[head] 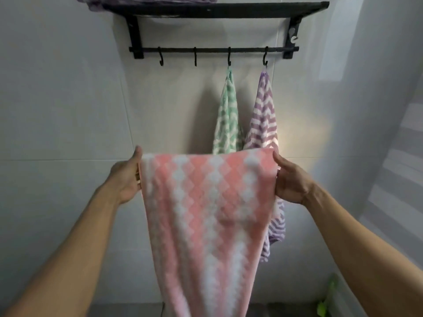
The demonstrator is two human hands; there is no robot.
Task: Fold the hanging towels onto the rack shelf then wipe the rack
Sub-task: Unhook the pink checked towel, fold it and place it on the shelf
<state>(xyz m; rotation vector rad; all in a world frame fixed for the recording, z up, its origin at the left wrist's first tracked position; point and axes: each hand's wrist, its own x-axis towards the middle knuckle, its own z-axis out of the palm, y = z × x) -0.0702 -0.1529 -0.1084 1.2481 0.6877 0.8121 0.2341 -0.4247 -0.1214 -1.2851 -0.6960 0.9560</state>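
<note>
I hold a pink and white patterned towel (206, 213) spread out in front of me, below the rack. My left hand (127, 177) grips its top left corner and my right hand (289, 179) grips its top right corner; the cloth hangs down between them. A black wall rack (215, 10) with a shelf and a hook bar (212, 50) is mounted above. A green and white towel (227, 115) hangs from the third hook and a purple and white towel (264, 117) from the fourth. A purple folded towel (146, 0) lies on the shelf's left end.
Pale tiled walls surround the rack, with a side wall close on the right. The two left hooks (161, 58) carry nothing. A green object (325, 303) sits low at the bottom right near the floor.
</note>
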